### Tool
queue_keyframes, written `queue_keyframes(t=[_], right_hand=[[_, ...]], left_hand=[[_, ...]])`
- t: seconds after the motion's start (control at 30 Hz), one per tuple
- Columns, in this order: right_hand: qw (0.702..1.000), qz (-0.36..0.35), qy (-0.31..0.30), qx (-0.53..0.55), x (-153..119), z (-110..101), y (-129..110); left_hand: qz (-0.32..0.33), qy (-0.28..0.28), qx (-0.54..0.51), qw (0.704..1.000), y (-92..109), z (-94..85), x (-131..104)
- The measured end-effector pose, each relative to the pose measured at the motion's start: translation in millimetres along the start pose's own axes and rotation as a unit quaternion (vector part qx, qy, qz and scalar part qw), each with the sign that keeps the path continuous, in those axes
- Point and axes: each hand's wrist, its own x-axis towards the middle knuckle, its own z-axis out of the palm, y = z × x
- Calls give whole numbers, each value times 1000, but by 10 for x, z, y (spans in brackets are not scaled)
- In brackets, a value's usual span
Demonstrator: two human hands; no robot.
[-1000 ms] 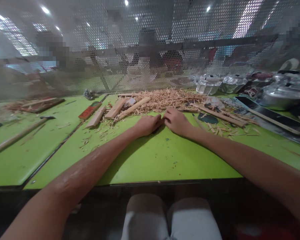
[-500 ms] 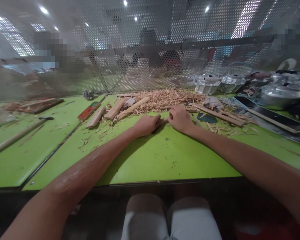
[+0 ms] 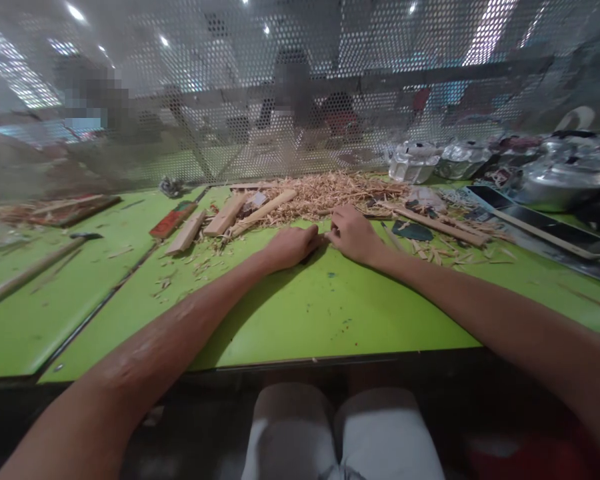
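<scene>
Both hands rest close together on the green tabletop [image 3: 300,320], just in front of a heap of wood shavings [image 3: 330,193]. My left hand [image 3: 291,247] is closed, its thumb side turned toward the other hand. Facing it, my right hand [image 3: 353,233] has its fingers curled in a pinch. A narrow gap lies between the two sets of fingertips, with a small pale bit showing there. What the fingers hold is mostly covered and too small to name. A dark green flat piece [image 3: 413,231] lies right of my right hand.
Left of the heap are wood blocks [image 3: 186,233] and a red-and-green block [image 3: 174,219]. A hammer-like tool [image 3: 35,272] lies far left. At right are a long wood strip [image 3: 443,225], a phone-like dark panel [image 3: 545,223] and foil-like silvery containers [image 3: 414,163]. Perforated mesh [image 3: 220,127] stands behind.
The whole view has shifted slightly, so things sit a little higher and further left. The gap between my hands looks a bit narrower. Both hands keep their closed grip.
</scene>
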Motion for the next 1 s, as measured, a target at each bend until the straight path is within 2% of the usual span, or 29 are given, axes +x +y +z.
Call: queue_keyframes(t=[0.1, 0.17, 0.37, 0.5, 0.7, 0.83, 0.9, 1.0], right_hand=[[998, 56, -17, -12, 11, -30, 42], [998, 62, -16, -3, 8, -40, 53], [998, -35, -26, 34, -12, -15, -21], [996, -66, -16, 51, -18, 13, -73], [1000, 1, -14, 15, -11, -25, -6], [999, 46, 16, 2, -4, -66, 70], [998, 53, 20, 2, -2, -72, 71], [1000, 21, -3, 18, -7, -64, 20]], left_hand=[[4, 1, -8, 1000, -12, 8, 4], [4, 0, -12, 1000, -23, 9, 7], [14, 9, -7, 1000, -37, 2, -8], [18, 10, -7, 1000, -34, 2, -25], [8, 5, -4, 1000, -23, -1, -12], [-3, -3, 0, 1000, 2, -23, -8], [-3, -3, -1, 1000, 6, -33, -10], [6, 0, -5, 1000, -6, -32, -16]])
